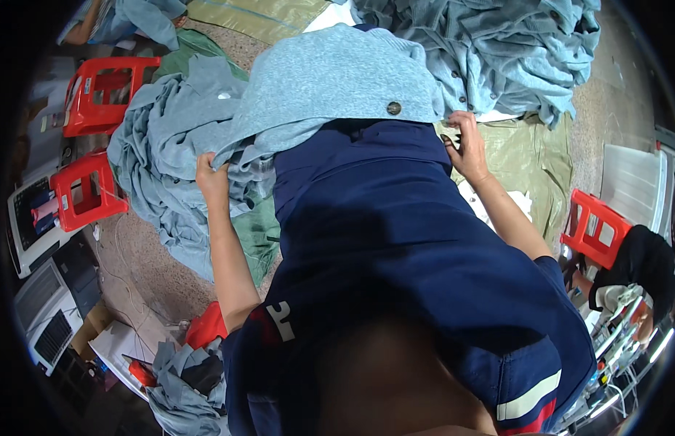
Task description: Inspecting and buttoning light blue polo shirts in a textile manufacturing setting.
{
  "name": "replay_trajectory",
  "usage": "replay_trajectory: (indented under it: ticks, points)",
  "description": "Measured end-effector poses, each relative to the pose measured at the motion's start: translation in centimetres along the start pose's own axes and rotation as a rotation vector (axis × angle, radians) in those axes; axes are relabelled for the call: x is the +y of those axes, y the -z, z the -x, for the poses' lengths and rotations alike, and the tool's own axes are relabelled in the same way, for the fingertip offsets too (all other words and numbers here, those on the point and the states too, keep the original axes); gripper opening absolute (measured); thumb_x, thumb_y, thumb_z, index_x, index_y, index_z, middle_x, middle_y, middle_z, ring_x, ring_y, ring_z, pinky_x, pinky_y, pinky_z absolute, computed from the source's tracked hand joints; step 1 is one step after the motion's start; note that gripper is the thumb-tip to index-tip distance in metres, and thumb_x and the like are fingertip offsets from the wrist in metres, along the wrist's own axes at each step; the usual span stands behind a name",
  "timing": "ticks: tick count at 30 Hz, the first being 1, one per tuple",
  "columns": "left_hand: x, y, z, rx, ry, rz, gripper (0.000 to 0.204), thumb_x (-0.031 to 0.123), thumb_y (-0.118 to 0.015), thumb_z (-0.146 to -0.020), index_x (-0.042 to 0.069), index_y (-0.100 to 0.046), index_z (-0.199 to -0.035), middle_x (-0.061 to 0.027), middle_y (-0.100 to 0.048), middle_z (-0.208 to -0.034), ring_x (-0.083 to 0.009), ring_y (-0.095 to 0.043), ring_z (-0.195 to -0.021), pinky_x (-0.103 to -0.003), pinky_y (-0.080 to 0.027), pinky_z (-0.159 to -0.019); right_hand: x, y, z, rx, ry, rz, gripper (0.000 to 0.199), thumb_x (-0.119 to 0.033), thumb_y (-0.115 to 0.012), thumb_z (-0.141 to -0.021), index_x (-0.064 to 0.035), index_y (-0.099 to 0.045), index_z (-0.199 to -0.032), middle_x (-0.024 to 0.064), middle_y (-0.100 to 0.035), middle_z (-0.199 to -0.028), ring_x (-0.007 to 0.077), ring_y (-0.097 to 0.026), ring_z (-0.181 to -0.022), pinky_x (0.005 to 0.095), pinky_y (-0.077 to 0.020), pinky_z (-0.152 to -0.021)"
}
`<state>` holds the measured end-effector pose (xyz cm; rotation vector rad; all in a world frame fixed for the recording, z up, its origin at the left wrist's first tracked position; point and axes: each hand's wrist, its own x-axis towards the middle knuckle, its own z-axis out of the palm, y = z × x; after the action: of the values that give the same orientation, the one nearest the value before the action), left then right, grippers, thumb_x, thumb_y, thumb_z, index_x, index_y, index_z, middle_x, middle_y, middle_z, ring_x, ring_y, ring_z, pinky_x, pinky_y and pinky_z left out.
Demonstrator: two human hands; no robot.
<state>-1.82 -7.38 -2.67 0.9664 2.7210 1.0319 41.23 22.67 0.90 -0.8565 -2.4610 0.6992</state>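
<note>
A light blue knitted garment (pixel 330 73) with a dark round button (pixel 394 108) is spread across my lap, over dark blue clothing. My left hand (pixel 212 178) is closed on the garment's left edge, thumb and fingers pinched together. At its right corner is my right hand (pixel 468 149), fingers curled with the tips close to the hem. Between its thumb and fingers shows a small dark thing (pixel 446 139), too small to name. Left of the lap lies a heap of similar blue garments (pixel 170 138), touching the held one.
A larger pile of buttoned blue garments (pixel 490 51) rises at the far right, on an olive sheet (pixel 548 160). Red plastic stools stand at the left (pixel 90 192) and right (pixel 595 225). Another person's arm (pixel 83 29) shows at the far left. Cables (pixel 126 269) cross the floor.
</note>
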Motion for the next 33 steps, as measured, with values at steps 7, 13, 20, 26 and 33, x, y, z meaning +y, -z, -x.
replay_trajectory:
  ticks: [7,13,20,26,33]
  points:
    - [-1.5,-0.3,-0.3,0.001,0.178,0.223,0.02,-0.004,-0.068,-0.067,0.0,-0.058,-0.084,-0.0027,-0.058,-0.071,-0.0118,-0.052,-0.067,-0.026,-0.044,-0.065,-0.7,-1.7,-1.1,0.21,-0.072,-0.147,0.038,0.0,-0.068,-0.071,-0.0026,-0.053,-0.105,0.0131,-0.054,-0.103,0.0272,-0.058,-0.09,0.0347,-0.0469,-0.08]
    - [0.1,0.3,-1.1,0.016,0.204,0.179,0.014,0.001,-0.067,-0.069,0.001,-0.055,-0.076,-0.0008,-0.053,-0.069,-0.011,-0.045,-0.063,-0.027,-0.04,-0.059,-6.8,-1.0,-6.1,0.022,0.238,0.0,0.038,-0.013,-0.072,-0.07,-0.0068,-0.057,-0.104,0.0103,-0.055,-0.104,0.0303,-0.055,-0.096,0.0376,-0.0476,-0.078]
    - [7.6,2.3,-3.5,-0.11,0.162,0.29,0.024,0.014,-0.074,-0.073,-0.001,-0.063,-0.089,-0.0054,-0.064,-0.08,-0.0132,-0.055,-0.073,-0.028,-0.045,-0.068,-6.8,-3.0,-9.1,0.025,0.41,0.236,0.033,-0.006,-0.067,-0.068,-0.0097,-0.06,-0.1,0.0053,-0.055,-0.098,0.0239,-0.055,-0.09,0.0325,-0.0481,-0.072]
    - [12.3,4.3,-5.1,-0.365,0.225,0.506,0.032,0.015,-0.074,-0.075,-0.001,-0.065,-0.101,-0.004,-0.066,-0.09,-0.0112,-0.059,-0.077,-0.026,-0.047,-0.072,-7.1,-2.6,-11.0,-0.082,0.435,0.185,0.037,-0.012,-0.072,-0.069,-0.008,-0.058,-0.103,0.006,-0.055,-0.103,0.0249,-0.056,-0.094,0.0339,-0.049,-0.077]
    - [15.0,6.1,-6.5,-0.447,0.277,0.79,0.029,0.015,-0.071,-0.08,0.001,-0.064,-0.104,-0.0033,-0.067,-0.093,-0.0104,-0.062,-0.08,-0.025,-0.048,-0.076,-5.7,-3.7,-12.0,-0.038,0.348,0.126,0.029,-0.008,-0.067,-0.075,-0.0061,-0.06,-0.104,0.0077,-0.059,-0.097,0.0289,-0.058,-0.094,0.0362,-0.0494,-0.076]
